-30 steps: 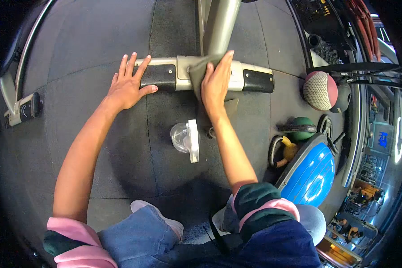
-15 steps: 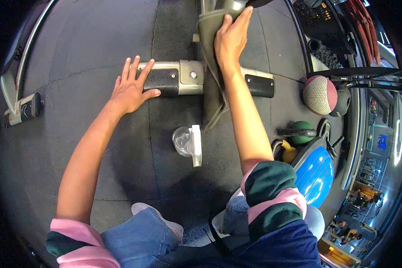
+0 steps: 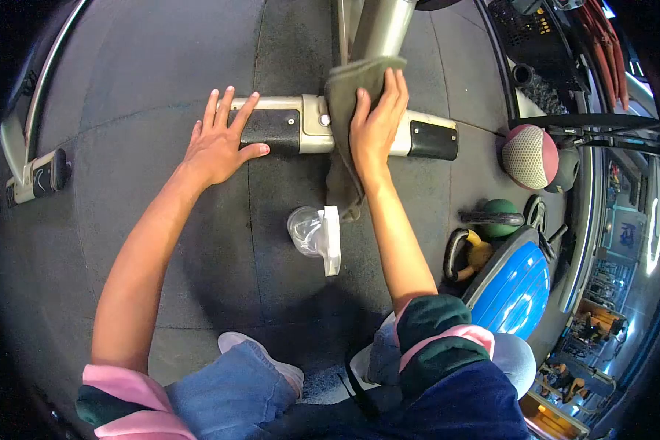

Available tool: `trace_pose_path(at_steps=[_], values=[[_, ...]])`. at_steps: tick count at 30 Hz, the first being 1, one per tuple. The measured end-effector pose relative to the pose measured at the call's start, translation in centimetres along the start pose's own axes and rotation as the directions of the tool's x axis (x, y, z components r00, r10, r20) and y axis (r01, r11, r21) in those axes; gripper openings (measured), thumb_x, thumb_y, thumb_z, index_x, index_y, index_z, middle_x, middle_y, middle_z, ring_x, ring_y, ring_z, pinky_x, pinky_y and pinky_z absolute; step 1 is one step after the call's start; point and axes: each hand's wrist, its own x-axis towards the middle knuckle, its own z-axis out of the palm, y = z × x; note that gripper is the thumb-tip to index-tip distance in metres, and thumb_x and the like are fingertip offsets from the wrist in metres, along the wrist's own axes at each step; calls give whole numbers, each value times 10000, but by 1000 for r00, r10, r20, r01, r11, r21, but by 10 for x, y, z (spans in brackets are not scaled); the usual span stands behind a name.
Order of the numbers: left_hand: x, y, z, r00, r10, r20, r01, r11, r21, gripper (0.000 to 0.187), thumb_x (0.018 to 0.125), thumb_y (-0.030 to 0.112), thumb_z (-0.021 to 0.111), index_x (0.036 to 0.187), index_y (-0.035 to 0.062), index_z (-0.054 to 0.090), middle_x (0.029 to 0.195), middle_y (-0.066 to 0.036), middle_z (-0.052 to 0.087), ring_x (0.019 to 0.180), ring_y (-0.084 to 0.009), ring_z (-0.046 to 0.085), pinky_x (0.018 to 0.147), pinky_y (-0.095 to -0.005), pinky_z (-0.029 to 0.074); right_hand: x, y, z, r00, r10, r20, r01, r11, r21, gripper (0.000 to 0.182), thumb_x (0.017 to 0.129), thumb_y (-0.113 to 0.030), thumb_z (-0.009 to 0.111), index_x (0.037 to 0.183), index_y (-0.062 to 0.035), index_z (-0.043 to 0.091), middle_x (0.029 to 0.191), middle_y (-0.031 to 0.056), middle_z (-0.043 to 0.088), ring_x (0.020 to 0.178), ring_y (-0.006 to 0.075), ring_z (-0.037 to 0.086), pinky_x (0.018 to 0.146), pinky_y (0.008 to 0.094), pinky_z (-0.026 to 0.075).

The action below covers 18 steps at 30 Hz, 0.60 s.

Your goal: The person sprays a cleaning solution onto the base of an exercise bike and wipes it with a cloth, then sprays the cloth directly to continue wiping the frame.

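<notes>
- Right hand (image 3: pixel 378 130), open with fingers extended — lower than 0.5 s ago — presses limp cloth (image 3: pixel 342 95) over the metal crossbar (image 3: pixel 313 139).
- Left hand (image 3: pixel 218 147) still splayed at its black end cover (image 3: pixel 279 130).
- Clear, rounded bottle (image 3: pixel 305 232) nearby.

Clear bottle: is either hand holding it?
No: the clear bottle is on the floor, the right hand on the cloth, the left hand on the metal bar.

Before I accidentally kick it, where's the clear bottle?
In the head view, the clear bottle is on the floor near centre, left of the right forearm, just below the cloth in frame.
</notes>
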Motion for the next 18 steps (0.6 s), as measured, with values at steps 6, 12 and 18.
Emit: trace_pose_path(at_steps=[6, 12, 18], values=[[0, -3, 5, 999, 26, -46, -26, 1000, 3, 885, 827, 613, 578, 1522, 312, 120, 1580, -154, 65, 1461, -355, 16, 1140, -547, 214, 6, 9, -2, 995, -88, 49, 88, 996, -3, 426, 866, -34, 611, 1280, -12, 511, 1347, 220, 445, 1209, 406, 440, 1026, 465, 369], [0, -2, 2, 999, 26, -32, -27, 1000, -4, 890, 821, 621, 577, 1522, 297, 135, 1577, -166, 68, 1458, -370, 18, 1134, -559, 217, 100, -4, 15, 969, -242, -51, 241, 970, -34, 384, 882, -16, 574, 1262, 2, 524, 1287, 213, 509, 1210, 364, 477, 1028, 406, 385], [-2, -1, 0, 999, 27, -38, -27, 1000, 5, 893, 820, 618, 582, 1522, 294, 136, 1576, -168, 74, 1457, -373, 22, 1137, -553, 218, 105, -15, 7, 966, -244, -87, 244, 970, -11, 229, 852, -11, 565, 1077, 17, 603, 1108, 191, 570, 1060, 347, 540, 999, 414, 405]])
